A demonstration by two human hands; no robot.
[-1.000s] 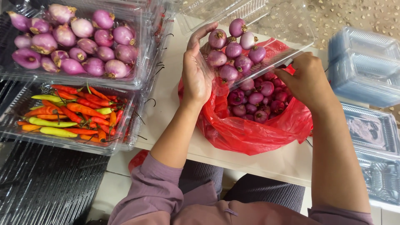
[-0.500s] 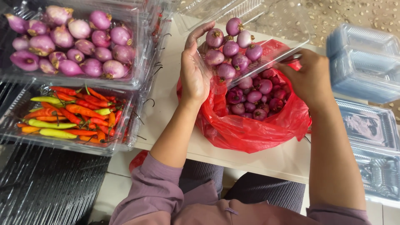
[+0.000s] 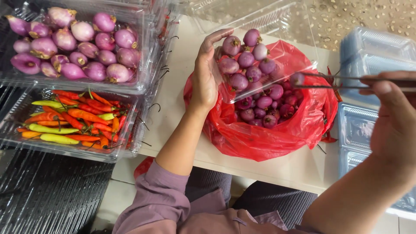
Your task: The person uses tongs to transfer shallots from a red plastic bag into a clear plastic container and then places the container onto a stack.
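Since a moment ago the right hand [image 3: 392, 125] has drawn back from the red bag [image 3: 264, 134] toward the stacked blue containers [image 3: 377, 47], fingers pinched on the clear lid's [image 3: 346, 80] thin edge. Left hand [image 3: 206, 73] grips the clear container [image 3: 260, 65] of shallots [image 3: 247, 60], tilted above the bag on the table [image 3: 299, 167]
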